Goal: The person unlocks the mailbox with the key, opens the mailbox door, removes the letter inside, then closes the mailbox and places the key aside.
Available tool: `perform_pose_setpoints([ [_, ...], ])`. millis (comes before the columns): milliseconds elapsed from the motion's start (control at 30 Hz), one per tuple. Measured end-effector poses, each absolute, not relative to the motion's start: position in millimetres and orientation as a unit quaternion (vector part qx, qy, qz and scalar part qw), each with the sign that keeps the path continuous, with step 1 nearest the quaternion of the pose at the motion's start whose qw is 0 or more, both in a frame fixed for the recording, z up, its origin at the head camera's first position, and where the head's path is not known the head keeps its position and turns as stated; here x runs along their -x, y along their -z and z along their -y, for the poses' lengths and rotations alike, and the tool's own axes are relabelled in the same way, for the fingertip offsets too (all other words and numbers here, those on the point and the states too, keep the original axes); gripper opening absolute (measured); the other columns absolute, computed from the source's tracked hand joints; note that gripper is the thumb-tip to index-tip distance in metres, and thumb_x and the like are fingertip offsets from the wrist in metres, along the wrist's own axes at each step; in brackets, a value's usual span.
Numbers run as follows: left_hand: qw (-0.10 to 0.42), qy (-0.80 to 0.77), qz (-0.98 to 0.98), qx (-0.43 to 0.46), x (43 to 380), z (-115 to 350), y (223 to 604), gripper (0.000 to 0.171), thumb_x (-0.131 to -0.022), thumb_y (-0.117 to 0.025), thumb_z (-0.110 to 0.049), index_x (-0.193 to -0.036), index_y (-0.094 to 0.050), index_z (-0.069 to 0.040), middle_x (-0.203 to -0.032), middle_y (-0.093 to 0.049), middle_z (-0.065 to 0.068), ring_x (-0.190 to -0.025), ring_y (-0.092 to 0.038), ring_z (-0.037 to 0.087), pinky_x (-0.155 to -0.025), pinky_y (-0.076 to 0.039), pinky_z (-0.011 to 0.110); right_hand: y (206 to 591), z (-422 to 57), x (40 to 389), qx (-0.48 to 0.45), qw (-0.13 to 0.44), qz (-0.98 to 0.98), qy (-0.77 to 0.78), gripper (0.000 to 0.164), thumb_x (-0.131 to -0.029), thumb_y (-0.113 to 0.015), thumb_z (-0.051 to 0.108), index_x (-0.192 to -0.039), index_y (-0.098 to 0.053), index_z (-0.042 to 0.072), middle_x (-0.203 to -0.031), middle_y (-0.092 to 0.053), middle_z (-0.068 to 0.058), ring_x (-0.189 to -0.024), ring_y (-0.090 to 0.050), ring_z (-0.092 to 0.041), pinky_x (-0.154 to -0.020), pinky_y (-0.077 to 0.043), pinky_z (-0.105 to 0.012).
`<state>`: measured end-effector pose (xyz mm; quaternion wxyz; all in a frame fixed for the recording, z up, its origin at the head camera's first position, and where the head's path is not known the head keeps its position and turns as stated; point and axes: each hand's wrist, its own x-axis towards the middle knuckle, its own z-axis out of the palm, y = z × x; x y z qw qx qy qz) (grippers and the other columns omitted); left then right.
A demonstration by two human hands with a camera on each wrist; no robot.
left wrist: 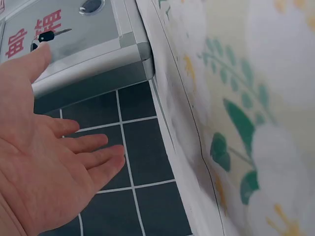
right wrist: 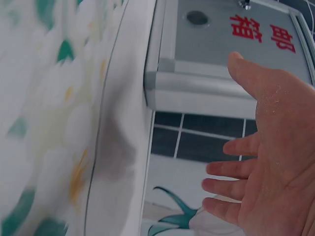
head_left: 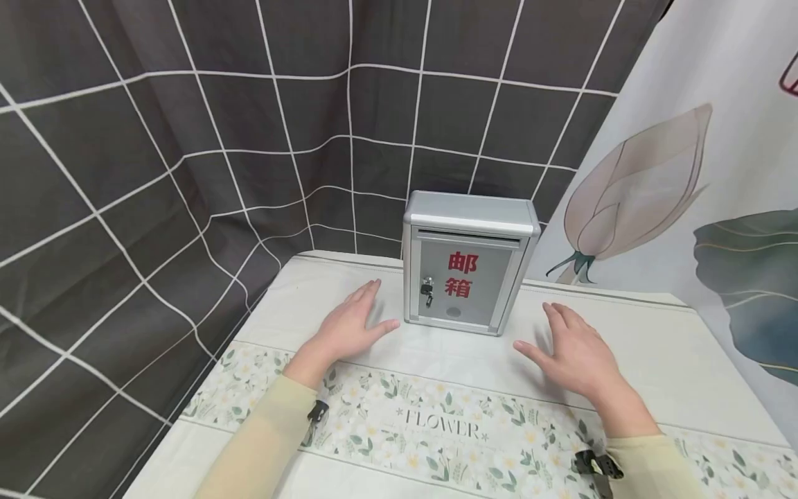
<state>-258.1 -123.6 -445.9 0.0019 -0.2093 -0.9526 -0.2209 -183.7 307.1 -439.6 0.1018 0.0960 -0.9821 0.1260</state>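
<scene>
A silver metal mailbox (head_left: 464, 277) with red characters and a slot near its top stands upright at the table's far side. Keys (head_left: 428, 296) hang from the lock at the left of its door; the left wrist view shows a black-headed key (left wrist: 47, 36) too. My left hand (head_left: 352, 326) is held to the left of the mailbox, fingers extended and thumb spread, apart from it. On the other side, my right hand (head_left: 576, 350) is likewise spread, palm toward the box, with a gap between. Both hands hold nothing.
A white tablecloth (head_left: 349, 443) with a flower band and the word FLOWER covers the table. Behind and to the left hangs a dark curtain (head_left: 299, 111) with white grid lines. At the right is a white curtain (head_left: 661, 242) with a large flower print.
</scene>
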Motion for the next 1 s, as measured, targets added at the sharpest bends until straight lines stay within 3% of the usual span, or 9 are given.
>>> perform_pose_setpoints([
  [167,-0.007,0.283,0.938,0.200,265.5,120.5,447.3,0.105,-0.106,-0.054,-0.077,-0.180,-0.016,-0.013,-0.183,-0.024,0.015,-0.166,-0.030,0.039,-0.133,-0.030,0.060,434.8,-292.6,186.9,-0.089,0.096,0.981,-0.140,0.094,-0.104,-0.070,0.065,-0.152,-0.050,-0.014,-0.145,-0.058,-0.040,-0.129,-0.059,-0.061,-0.106,-0.050,-0.075],
  [400,-0.002,0.355,0.916,0.187,278.4,110.7,445.2,0.093,-0.111,-0.059,-0.064,-0.180,-0.019,-0.017,-0.182,-0.029,0.015,-0.166,-0.032,0.039,-0.133,-0.029,0.061,430.2,-274.2,190.6,-0.101,0.118,0.976,-0.151,0.067,-0.105,-0.075,0.054,-0.128,-0.064,-0.008,-0.116,-0.073,-0.025,-0.100,-0.073,-0.044,-0.086,-0.061,-0.063],
  [667,0.011,0.430,0.879,0.208,290.4,96.9,437.9,0.089,-0.112,-0.059,-0.060,-0.179,-0.023,-0.014,-0.178,-0.037,0.017,-0.157,-0.047,0.041,-0.130,-0.038,0.057,424.0,-249.7,196.1,-0.121,0.131,0.972,-0.153,0.045,-0.107,-0.075,0.049,-0.111,-0.071,0.004,-0.097,-0.075,-0.009,-0.078,-0.069,-0.025,-0.066,-0.059,-0.049],
  [1000,0.016,0.499,0.835,0.232,302.8,80.5,434.9,0.082,-0.115,-0.062,-0.043,-0.179,-0.021,-0.012,-0.181,-0.030,0.016,-0.160,-0.042,0.043,-0.126,-0.045,0.056,417.5,-213.9,210.7,-0.149,0.141,0.967,-0.153,0.043,-0.108,-0.074,0.048,-0.109,-0.072,0.005,-0.088,-0.071,-0.003,-0.072,-0.065,-0.021,-0.063,-0.058,-0.046],
])
